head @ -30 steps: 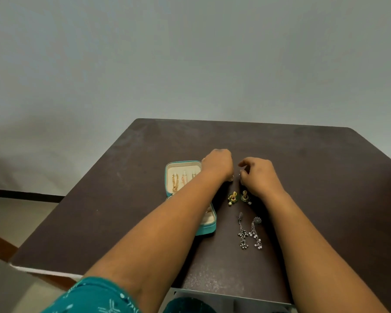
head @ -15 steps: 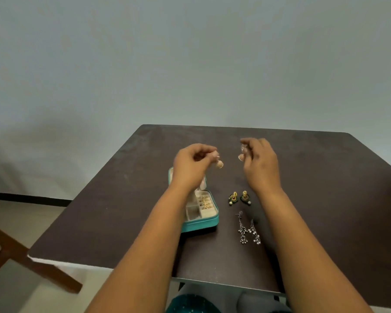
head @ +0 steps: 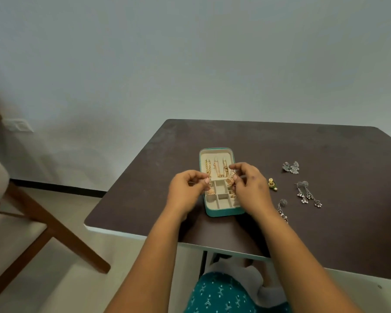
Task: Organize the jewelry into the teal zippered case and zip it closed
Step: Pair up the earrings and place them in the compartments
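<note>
The teal zippered case (head: 224,212) lies open on the dark table (head: 303,233), cream inside, with gold chains in its far half and small compartments in its near half. My left hand (head: 186,193) pinches a gold bell-shaped earring (head: 210,190) over the case's left side. My right hand (head: 250,188) pinches the matching gold earring (head: 231,181) over the right side. To the right lie a green-and-gold earring (head: 272,184), a pair of silver fan studs (head: 291,167), a pair of long silver drop earrings (head: 308,195) and another silver drop earring (head: 283,211), partly behind my right wrist.
A wooden chair (head: 32,213) with a pale cushion stands left of the table on the floor. The table's near edge (head: 145,237) runs just in front of the case. My teal patterned clothing (head: 224,294) shows below it.
Both hands picked a gold earring each off the table, lifted them, then brought them down over the open case. The view has swung left, so case and jewelry sit further right.
</note>
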